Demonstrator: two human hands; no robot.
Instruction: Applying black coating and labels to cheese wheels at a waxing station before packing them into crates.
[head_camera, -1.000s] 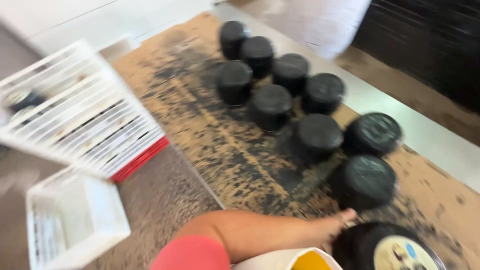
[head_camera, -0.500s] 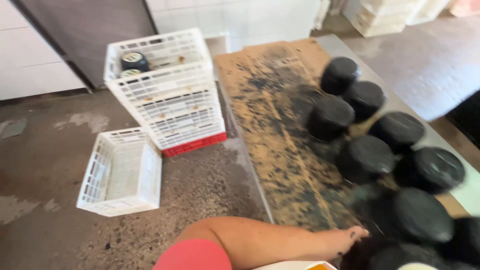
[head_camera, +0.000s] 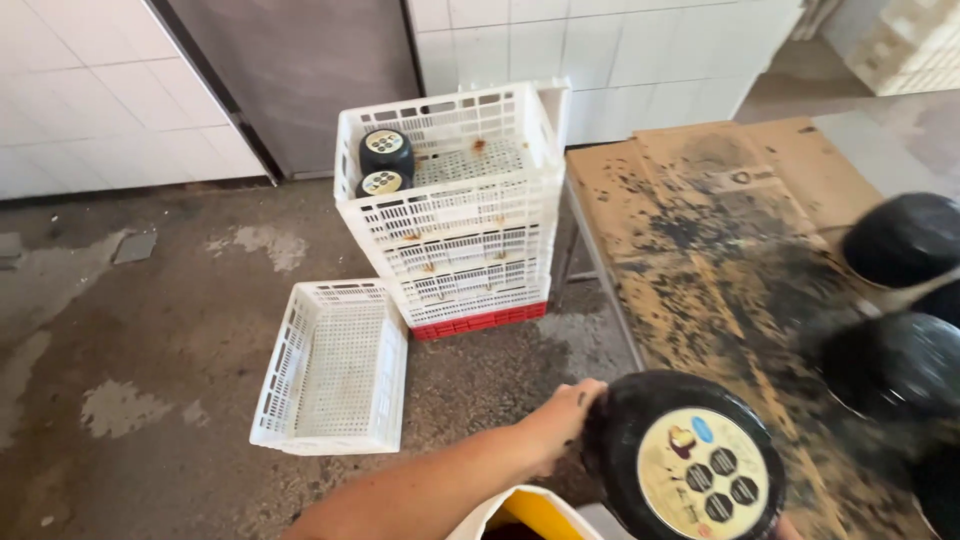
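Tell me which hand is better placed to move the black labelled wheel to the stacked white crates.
Probably the left. The left hand already grips the rim of the black labelled wheel, and the stacked white crates stand on that side. The right hand cannot be seen.
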